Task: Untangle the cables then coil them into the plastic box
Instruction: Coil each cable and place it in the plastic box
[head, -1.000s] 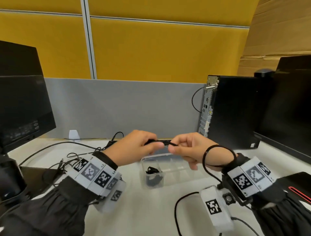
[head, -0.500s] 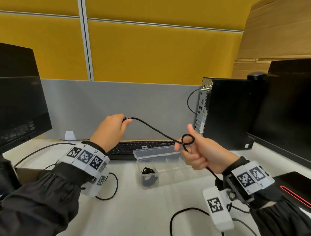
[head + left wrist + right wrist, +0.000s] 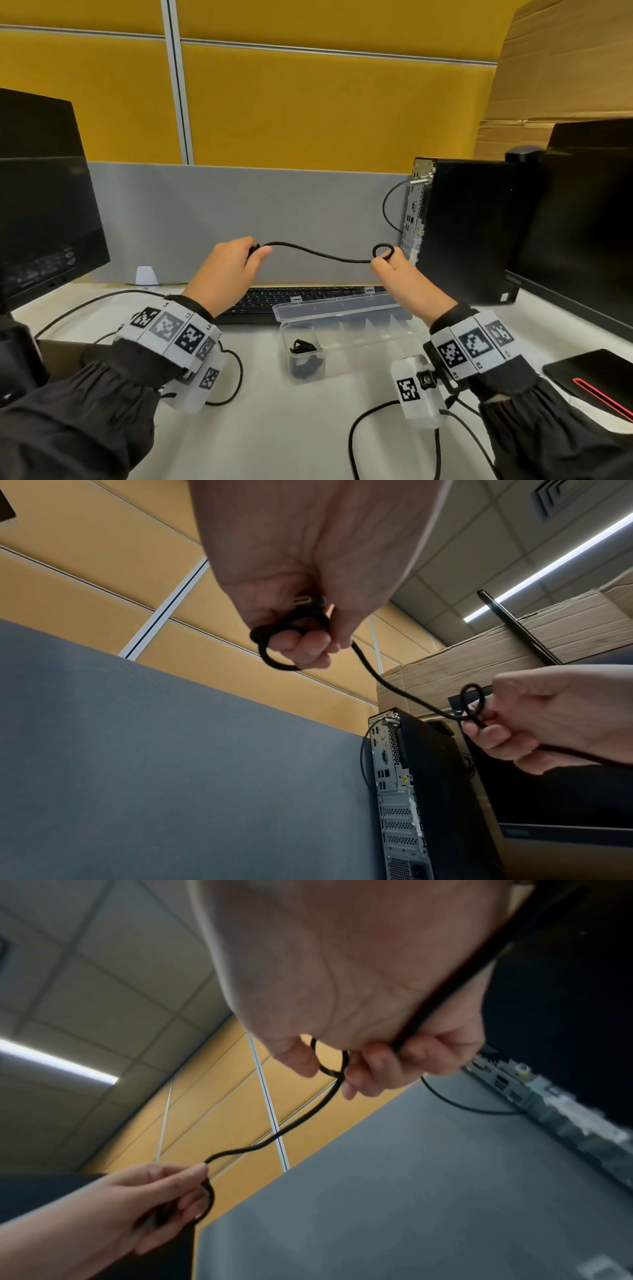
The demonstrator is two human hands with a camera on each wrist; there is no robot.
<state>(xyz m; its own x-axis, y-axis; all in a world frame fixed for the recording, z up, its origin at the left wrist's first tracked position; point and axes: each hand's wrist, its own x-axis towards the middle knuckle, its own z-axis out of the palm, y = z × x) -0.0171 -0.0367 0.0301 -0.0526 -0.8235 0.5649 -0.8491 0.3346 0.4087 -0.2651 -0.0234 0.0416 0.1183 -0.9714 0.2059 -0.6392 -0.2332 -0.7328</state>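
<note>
A thin black cable hangs in a shallow sag between my two raised hands, above the keyboard. My left hand grips one end, with a small coil and a metal plug tucked in the curled fingers. My right hand pinches a small loop of the same cable; the rest runs down past the right wrist to the desk. The clear plastic box stands open below, with a coiled black cable in its left compartment.
A black keyboard lies behind the box. A monitor stands at left, a black PC tower and a second monitor at right. Loose cables trail on the white desk; a dark pad lies at right.
My hands, first close together over the box, have drawn apart and risen. The cable now stretches longer between them, and the right hand with its small loop has moved right.
</note>
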